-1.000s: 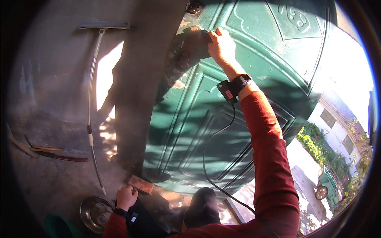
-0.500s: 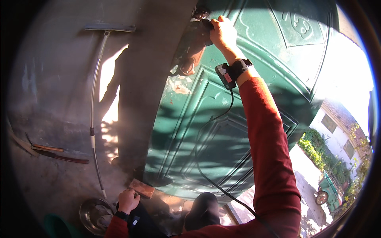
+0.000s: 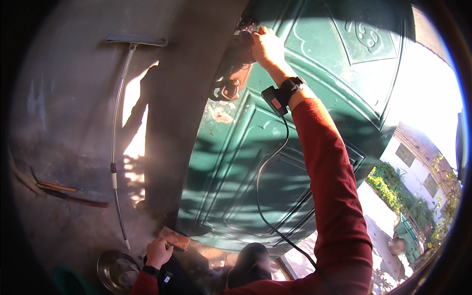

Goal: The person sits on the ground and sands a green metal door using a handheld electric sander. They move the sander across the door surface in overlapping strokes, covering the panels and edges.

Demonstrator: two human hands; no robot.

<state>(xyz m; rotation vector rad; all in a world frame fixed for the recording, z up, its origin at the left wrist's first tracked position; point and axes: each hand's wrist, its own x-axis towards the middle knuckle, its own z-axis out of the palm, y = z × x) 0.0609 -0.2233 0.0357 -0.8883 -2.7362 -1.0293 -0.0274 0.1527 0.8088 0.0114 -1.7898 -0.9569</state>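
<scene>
My right hand (image 3: 269, 48) reaches up to the lock plate (image 3: 243, 73) on the green metal door (image 3: 290, 123). Its fingers are bent closed over something dark at the plate's upper part, too shadowed to name. Below the hand, a metal pull handle (image 3: 229, 90) hangs at the plate's lower end. A black strap and a small black box (image 3: 274, 101) with a cable (image 3: 259, 189) are on my right wrist. My left hand (image 3: 159, 252) rests low by my knee, fingers curled; whatever it holds, if anything, is hidden. Just beyond it lies a reddish brick (image 3: 175, 239).
A long-handled squeegee (image 3: 116, 132) leans on the grey wall at left. Near its foot stands a metal basin (image 3: 104, 268) with cloth inside, beside a green tub (image 3: 69, 281). Wooden-handled tools (image 3: 73, 195) lie by the wall. Outside at right is a green cart (image 3: 409, 241).
My right hand has shifted slightly left and down along the lock plate, and the wrist has turned. The cable has swung right. My left hand stays nearly where it was.
</scene>
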